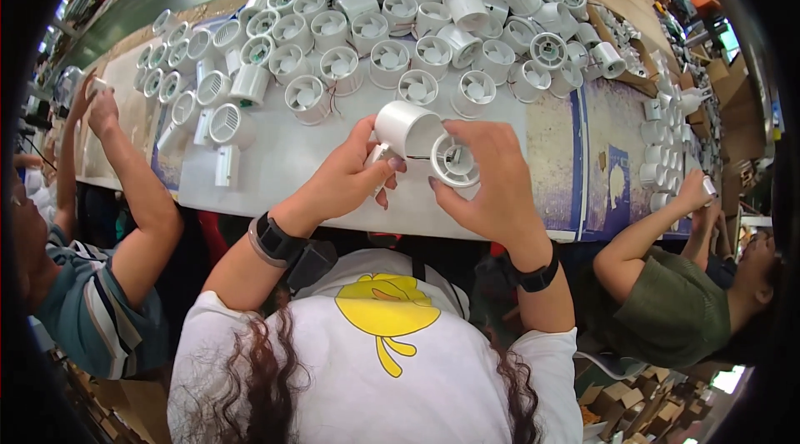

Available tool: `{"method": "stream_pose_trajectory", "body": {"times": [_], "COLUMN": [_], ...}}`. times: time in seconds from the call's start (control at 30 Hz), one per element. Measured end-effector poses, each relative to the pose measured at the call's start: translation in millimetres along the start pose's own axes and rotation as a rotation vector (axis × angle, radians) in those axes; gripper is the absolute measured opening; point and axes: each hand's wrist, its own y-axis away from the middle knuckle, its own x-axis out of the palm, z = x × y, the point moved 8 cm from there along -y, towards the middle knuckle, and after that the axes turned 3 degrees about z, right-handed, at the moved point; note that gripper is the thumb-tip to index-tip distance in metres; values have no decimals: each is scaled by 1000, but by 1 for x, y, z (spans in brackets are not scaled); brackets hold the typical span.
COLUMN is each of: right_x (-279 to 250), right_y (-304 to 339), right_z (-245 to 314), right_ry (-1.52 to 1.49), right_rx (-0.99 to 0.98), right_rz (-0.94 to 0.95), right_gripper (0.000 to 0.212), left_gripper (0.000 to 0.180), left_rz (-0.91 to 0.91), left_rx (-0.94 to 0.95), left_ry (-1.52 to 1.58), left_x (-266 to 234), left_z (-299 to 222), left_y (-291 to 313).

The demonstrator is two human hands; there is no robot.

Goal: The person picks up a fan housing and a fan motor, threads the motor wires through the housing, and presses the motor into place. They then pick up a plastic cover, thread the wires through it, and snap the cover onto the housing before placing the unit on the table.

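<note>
My left hand [337,180] is closed around a white fan housing [405,129], a short smooth tube with a narrow handle-like stem [377,155] below it. To its right, my right hand [493,181] grips a round white fan insert [455,162] by its rim, thumb below and fingers above. Spokes and a hub show on the insert's face. A dark wire [421,158] spans the small gap between the two parts. Both parts are held above the table [333,181], in front of my chest.
Many white fan units [337,65] crowd the far side of the table. Stemmed housings [229,125] lie at the left. Co-workers sit on both sides, with a bare arm [137,185] at left and a green sleeve [679,298] at right. White parts [658,156] line the right end.
</note>
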Motion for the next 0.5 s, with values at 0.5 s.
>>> {"method": "stream_pose_trajectory", "body": {"times": [0.5], "right_x": [21], "right_y": [-16], "right_z": [-1], "right_ry": [64], "right_rx": [-258], "right_rz": [87], "right_gripper": [65], "left_gripper": [41], "left_rz": [-280], "left_rx": [339], "left_ry": [-972], "left_x": [-2], "left_z": [-31], "left_y": [22]}}
